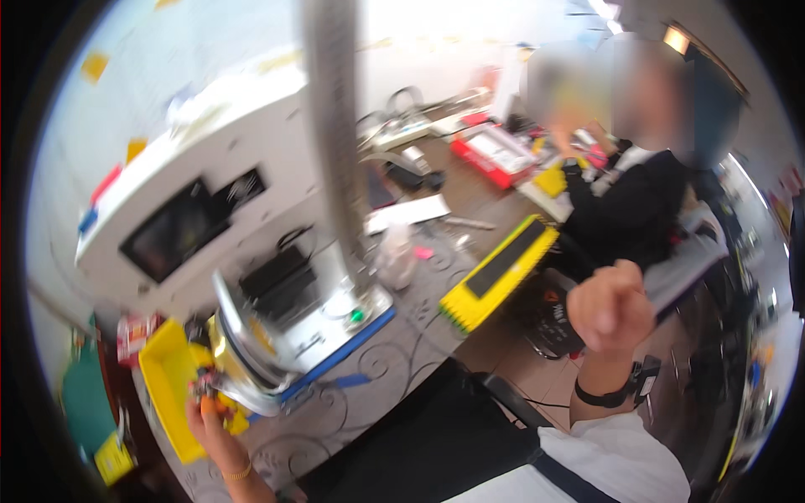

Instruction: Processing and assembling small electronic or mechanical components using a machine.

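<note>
At the lower left my left hand [211, 429] is closed around a small orange and metallic thing [206, 391], its exact kind blurred. That hand is over the edge of a yellow plastic bin [180, 448], beside a machine with a round metal and gold-coloured drum [243, 348] on a white base with a blue edge. My right hand [610, 306] is raised at the right, away from the table. Its fingers are curled into a loose fist, smeared a little, and nothing shows in them. A black strap with a small device [646, 386] is on that wrist.
A metal post [331, 126] rises in front of a white panel with a dark screen [176, 230]. A yellow tray with a black strip [503, 270] lies along the table edge. Beyond it, a person in black [629, 205] works near a red box [495, 155]. A clear bag [396, 256] stands mid-table.
</note>
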Motion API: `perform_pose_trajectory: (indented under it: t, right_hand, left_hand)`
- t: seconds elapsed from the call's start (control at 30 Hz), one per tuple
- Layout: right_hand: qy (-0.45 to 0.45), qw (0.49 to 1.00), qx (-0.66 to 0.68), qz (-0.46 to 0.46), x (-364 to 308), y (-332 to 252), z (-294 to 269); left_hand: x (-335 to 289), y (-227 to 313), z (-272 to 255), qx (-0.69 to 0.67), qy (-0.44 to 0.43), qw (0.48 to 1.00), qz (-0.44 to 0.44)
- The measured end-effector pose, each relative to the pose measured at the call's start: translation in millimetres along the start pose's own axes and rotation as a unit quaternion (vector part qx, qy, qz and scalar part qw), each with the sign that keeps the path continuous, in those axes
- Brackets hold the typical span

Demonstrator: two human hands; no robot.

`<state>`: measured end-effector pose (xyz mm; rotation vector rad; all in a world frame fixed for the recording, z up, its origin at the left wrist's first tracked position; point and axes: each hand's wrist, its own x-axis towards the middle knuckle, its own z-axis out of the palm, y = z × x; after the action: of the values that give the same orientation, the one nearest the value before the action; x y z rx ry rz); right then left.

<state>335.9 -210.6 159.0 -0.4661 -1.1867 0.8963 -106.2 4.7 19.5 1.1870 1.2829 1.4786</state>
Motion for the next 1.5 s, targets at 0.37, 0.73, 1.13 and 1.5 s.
perform_pose_trajectory:
  t: [0.37, 0.73, 1.13, 1.5]
  right_hand:
    - [0.108, 0.630, -0.715, 0.283, -10.0, 134.3, -80.4]
    - [0.222, 0.745, -0.613, 0.142, 70.4, 123.5, -54.2]
    - [0.117, 0.747, -0.648, 0.088, 90.4, 192.3, -37.3]
    - [0.284, 0.831, -0.479, 0.002, 75.3, 105.7, -56.9]
  left_hand:
    - [-3.4, 7.4, 2.8, -0.040, -0.036, 0.997, -0.049]
    - [-2.7, 9.3, 5.5, -0.015, -0.011, 1.000, -0.016]
    - [-1.2, 9.1, -11.1, 0.020, -0.018, 0.998, -0.064]
    - [-15.5, 11.8, 9.6, -0.042, -0.019, 0.996, -0.081]
